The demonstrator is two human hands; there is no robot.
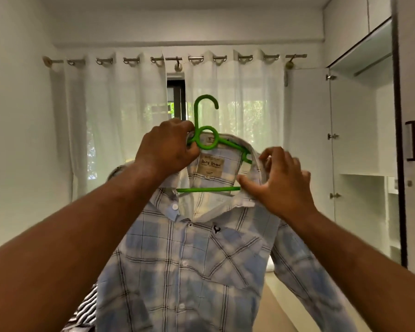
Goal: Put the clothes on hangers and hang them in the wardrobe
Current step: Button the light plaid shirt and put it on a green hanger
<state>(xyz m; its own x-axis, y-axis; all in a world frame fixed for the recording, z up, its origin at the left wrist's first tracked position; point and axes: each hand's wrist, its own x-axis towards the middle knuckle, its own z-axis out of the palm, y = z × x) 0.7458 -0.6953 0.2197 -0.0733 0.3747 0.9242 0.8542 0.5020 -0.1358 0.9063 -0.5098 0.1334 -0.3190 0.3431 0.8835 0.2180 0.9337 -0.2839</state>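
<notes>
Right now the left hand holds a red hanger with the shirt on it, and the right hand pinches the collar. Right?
No: the hanger is green, not red, as the head view shows. The rest is right: the left hand holds it with the shirt on it, and the right hand pinches the collar.

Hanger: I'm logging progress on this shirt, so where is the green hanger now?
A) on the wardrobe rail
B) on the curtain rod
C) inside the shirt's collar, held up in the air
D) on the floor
C: the hanger sits inside the shirt collar, the left hand grips it, the right hand holds the collar, and its hook catches nothing.
</notes>
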